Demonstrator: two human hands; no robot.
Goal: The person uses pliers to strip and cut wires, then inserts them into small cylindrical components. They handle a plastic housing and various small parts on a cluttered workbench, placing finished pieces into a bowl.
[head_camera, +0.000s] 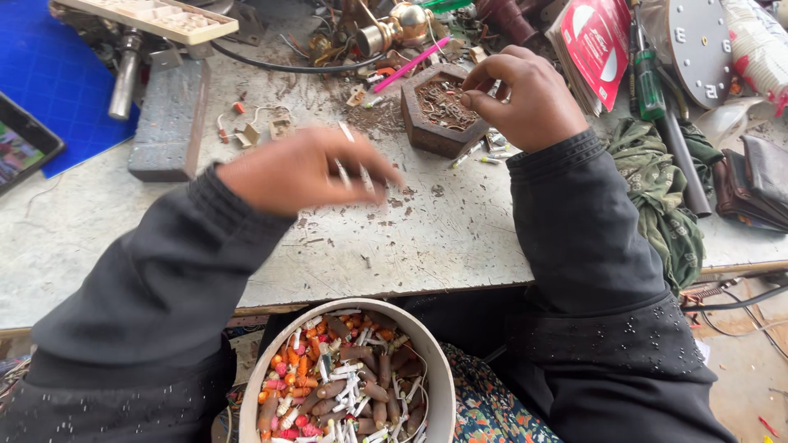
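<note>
My left hand (304,168) hovers blurred over the worn white table (443,238), holding a few small white tubular pieces (353,168) between its fingers. My right hand (525,94) is further back, its fingertips pinched at the rim of a brown hexagonal wooden box (431,123) filled with reddish-brown bits; I cannot tell if it holds anything. A round cream bowl (439,369) in my lap holds several small white, brown, orange and pink cylindrical parts. Both arms wear black sleeves.
A grey metal block (168,119) lies at the left by a blue mat (57,78) and a phone (25,148). A brass fitting (394,25), pink stick (410,64), green-handled screwdriver (648,74), red-and-white packets (595,41) and green cloth (661,193) crowd the back and right.
</note>
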